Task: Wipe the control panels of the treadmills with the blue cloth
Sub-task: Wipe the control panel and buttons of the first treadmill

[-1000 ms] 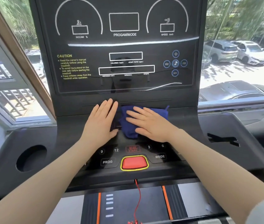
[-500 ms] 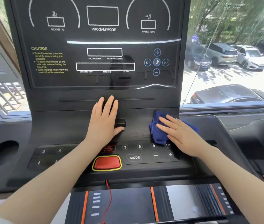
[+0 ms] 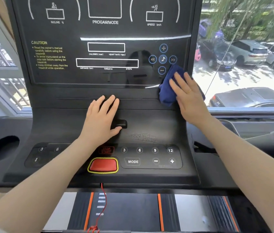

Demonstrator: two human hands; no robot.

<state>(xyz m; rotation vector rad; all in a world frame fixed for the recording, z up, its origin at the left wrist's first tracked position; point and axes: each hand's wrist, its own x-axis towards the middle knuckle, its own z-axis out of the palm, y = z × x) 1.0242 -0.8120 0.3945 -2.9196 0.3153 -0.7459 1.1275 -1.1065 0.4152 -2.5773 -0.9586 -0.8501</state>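
The blue cloth (image 3: 168, 88) is climbing. A second ago it was lying bunched at the middle of the sloping console just under the display; half a second ago it was sliding out to the right of the keypad; now it is sitting right of centre in the frame, pressed against the lower right corner of the glossy display panel (image 3: 106, 47), just below the ring of music buttons (image 3: 162, 59) and overlapping the panel's bottom edge.

The right hand (image 3: 189, 96) is driving it — fingers straight and spread flat over the cloth, pushing rather than gripping, with the cloth's lower fold hanging out to the left of the palm. The left hand (image 3: 101, 121) is barely shifting between the frames: it is lying flat with straight fingers on the ledge below the display, the thumb reaching toward a small dark tab (image 3: 121, 123), and it is holding nothing, seemingly just bracing.

What this is suggesting for the task: the wiping is moving off the lower console and starting on the upright screen. The keypad row (image 3: 147, 150) and the red stop button (image 3: 103, 165), lower centre, are lying uncovered, and a dull smudged patch (image 3: 143, 137) is showing just above the keys — whether it is residue or raised lettering I cannot tell. Most of the display, across the upper half of the frame, probably is waiting to be covered, so this treadmill's panel is looking only partly done.
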